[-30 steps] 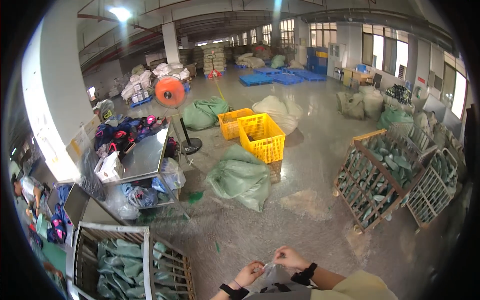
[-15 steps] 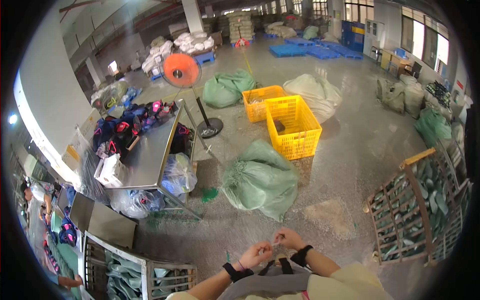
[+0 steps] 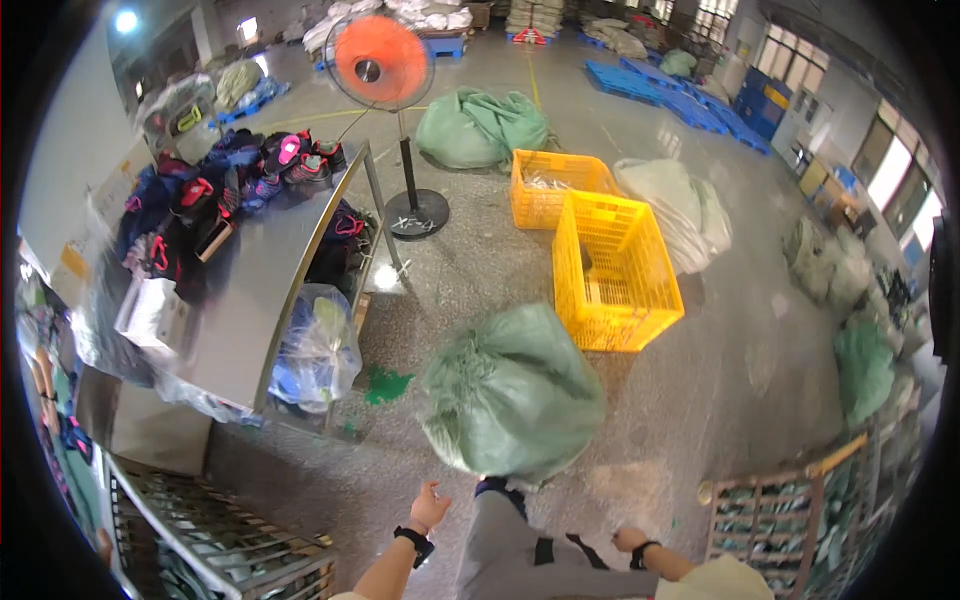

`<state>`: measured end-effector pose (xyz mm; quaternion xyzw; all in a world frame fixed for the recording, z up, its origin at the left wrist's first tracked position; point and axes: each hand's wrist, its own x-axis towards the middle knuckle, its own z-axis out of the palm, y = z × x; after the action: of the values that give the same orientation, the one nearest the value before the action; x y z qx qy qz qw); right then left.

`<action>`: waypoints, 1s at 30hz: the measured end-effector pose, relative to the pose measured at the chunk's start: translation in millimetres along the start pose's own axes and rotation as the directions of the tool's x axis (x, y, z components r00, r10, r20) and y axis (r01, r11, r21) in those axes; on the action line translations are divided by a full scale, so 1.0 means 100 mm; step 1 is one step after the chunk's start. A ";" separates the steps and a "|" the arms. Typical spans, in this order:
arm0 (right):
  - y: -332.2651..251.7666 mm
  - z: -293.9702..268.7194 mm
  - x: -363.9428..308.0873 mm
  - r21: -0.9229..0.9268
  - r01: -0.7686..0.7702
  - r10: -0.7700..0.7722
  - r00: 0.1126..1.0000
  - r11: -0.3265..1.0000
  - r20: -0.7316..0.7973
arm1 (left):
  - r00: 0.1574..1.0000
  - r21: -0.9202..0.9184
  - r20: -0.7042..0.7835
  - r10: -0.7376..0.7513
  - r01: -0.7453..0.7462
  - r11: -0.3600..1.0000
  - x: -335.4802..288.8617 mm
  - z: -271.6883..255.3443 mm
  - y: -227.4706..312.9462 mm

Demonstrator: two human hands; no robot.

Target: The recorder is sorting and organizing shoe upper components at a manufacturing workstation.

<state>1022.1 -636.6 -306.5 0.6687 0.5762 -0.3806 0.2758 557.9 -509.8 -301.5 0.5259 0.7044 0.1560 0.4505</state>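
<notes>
My left hand [image 3: 430, 507] reaches forward with fingers apart and nothing seen in it, a dark band on its wrist. It is nearest to a large, full green woven sack [image 3: 515, 395], still short of touching it. The sack's top is gathered at its left side. My right hand [image 3: 630, 539] hangs low beside my leg, its fingers curled; whether anything is inside them is hidden. It also wears a dark wristband [image 3: 645, 553]. My grey-trousered leg [image 3: 495, 530] is stepping toward the sack, with the dark shoe close to its near edge.
Two yellow crates [image 3: 620, 300] stand beyond the sack, beside a pale sack [image 3: 680, 210]. A metal table [image 3: 250, 290] with shoes and a white box is at left, near an orange fan [image 3: 380, 65]. Racks of green pieces flank me, including the right rack [image 3: 765, 525].
My hands have parted from a pinch around a small whitish thing, which I no longer see. I have moved forward, and the green sack and crates appear closer.
</notes>
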 end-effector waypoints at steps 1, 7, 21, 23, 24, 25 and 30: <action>0.05 -0.17 0.06 0.026 -0.049 0.049 0.999 0.998 0.005 | 1.000 -0.041 0.004 -0.019 0.019 0.999 0.38 0.06 0.01; -0.60 -1.57 0.37 0.250 -0.091 0.121 0.987 0.964 -0.106 | 0.953 0.241 0.265 -0.146 0.081 0.967 2.73 0.72 0.55; -1.84 -3.32 1.57 -0.050 0.560 -0.541 0.767 0.827 -0.346 | 0.757 -0.212 0.488 0.433 -0.379 0.901 1.82 2.43 1.84; -2.04 -3.39 1.74 -0.079 0.685 -0.679 0.688 0.724 -0.256 | 0.598 -0.406 0.374 0.709 -0.581 0.705 1.21 2.71 2.04; -2.05 -3.38 1.79 -0.092 0.791 -0.793 0.587 0.605 -0.165 | 0.433 -0.510 0.537 0.724 -0.517 0.687 1.12 2.64 2.14; -1.94 -3.31 1.88 -0.133 0.820 -0.826 0.563 0.557 0.011 | 0.230 -0.593 0.655 0.719 -0.433 0.679 1.08 2.48 2.26; -1.03 -3.28 2.46 -0.594 0.333 -0.340 0.934 0.732 0.105 | 0.597 -0.212 0.685 0.419 -0.387 0.898 1.10 1.57 2.40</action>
<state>995.1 -214.8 -319.6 0.4324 0.7797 -0.2173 0.3974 822.9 -356.9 -272.8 0.6798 0.3325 0.0511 0.6517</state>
